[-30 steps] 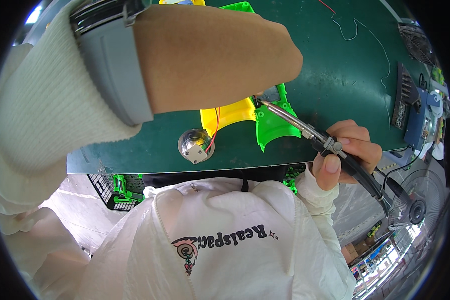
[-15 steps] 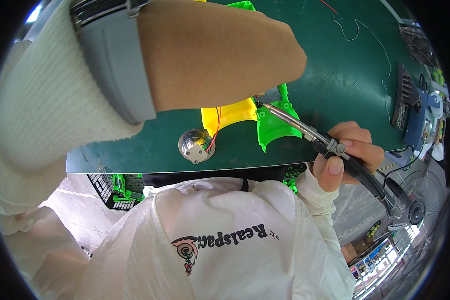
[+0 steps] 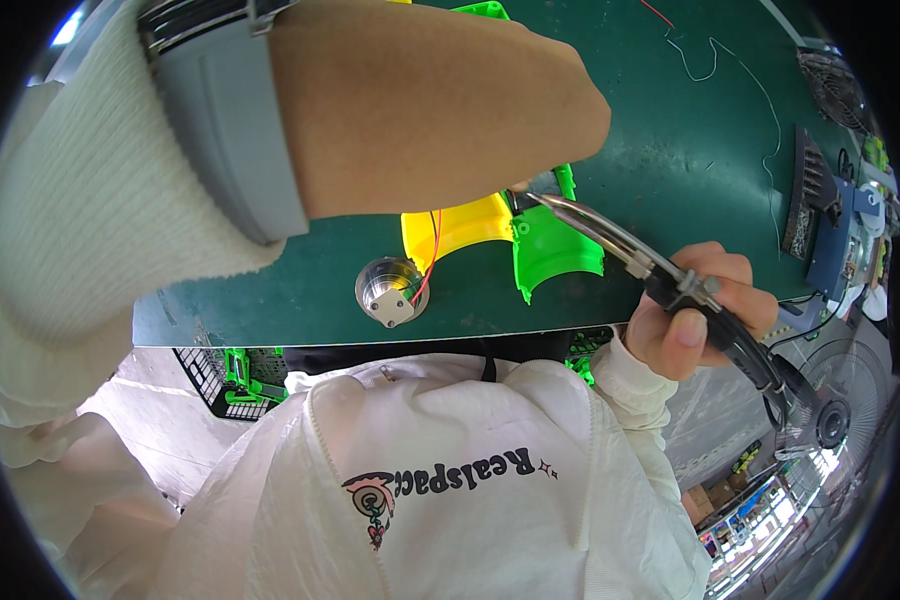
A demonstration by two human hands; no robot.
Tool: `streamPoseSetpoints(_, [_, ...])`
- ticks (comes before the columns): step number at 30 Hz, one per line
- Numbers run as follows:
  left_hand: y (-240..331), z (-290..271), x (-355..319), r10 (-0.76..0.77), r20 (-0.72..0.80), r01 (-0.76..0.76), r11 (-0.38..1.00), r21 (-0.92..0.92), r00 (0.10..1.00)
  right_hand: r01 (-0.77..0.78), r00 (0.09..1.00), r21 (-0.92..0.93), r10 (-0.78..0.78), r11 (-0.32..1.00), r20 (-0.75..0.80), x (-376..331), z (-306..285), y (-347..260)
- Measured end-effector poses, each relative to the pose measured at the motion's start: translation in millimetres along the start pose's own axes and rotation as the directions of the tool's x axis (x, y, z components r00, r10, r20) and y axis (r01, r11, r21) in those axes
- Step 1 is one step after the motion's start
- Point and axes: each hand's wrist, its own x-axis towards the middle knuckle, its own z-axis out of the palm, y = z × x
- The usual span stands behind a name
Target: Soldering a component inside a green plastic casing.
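Observation:
My right hand [image 3: 750,305] is closed round the black handle of a soldering iron [image 3: 625,250], which slants up and left. Its tip is close to the inner edge of a green plastic shell [image 3: 560,255], beside a dark part set in it. A yellow plastic shell [image 3: 460,232] adjoins the green one on the left. My left hand [image 3: 450,110], with a grey watch strap at the wrist, reaches across above the shells. Its fingers are almost all hidden behind the hand; one fingertip shows near the iron's tip. A round silvery metal part [image 3: 392,292] with red and black wires stands left of the shells.
The green table [image 3: 690,190] ends in a pale front edge near my body. A thin wire [image 3: 773,120] lies on its right side. Blue equipment [image 3: 832,240] stands at the far right, above a fan [image 3: 835,420]. Below the edge, a black basket [image 3: 210,380] holds green parts.
The soldering iron has turned and shifted slightly, its tip slightly higher and its handle farther right with my right hand. My left hand has barely moved.

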Motion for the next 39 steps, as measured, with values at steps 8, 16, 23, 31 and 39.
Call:
streamPoseSetpoints(8, [-2,-1,0,0.062,0.019,-0.063,0.997,0.050,0.998,-0.106,0.954,0.030,0.110,0.994,-0.279,13,-13,7])
streamPoseSetpoints(16, [-2,1,-2,0.040,0.008,-0.040,0.999,0.030,0.999,-0.292,0.842,0.238,0.367,0.926,-0.394,22,-5,2])
streamPoseSetpoints(23, [-3,0,-3,0.170,0.039,-0.174,0.945,0.277,0.985,-0.424,0.802,0.080,0.415,0.902,-0.430,27,-5,7])
streamPoseSetpoints(31, [-2,1,-3,0.163,0.062,-0.174,0.928,0.329,0.985,-0.502,0.763,0.007,0.447,0.865,-0.468,29,-1,11])
streamPoseSetpoints(39, [-3,1,-3,0.184,0.069,-0.197,0.916,0.351,0.980,-0.508,0.756,-0.007,0.443,0.861,-0.482,30,1,14])
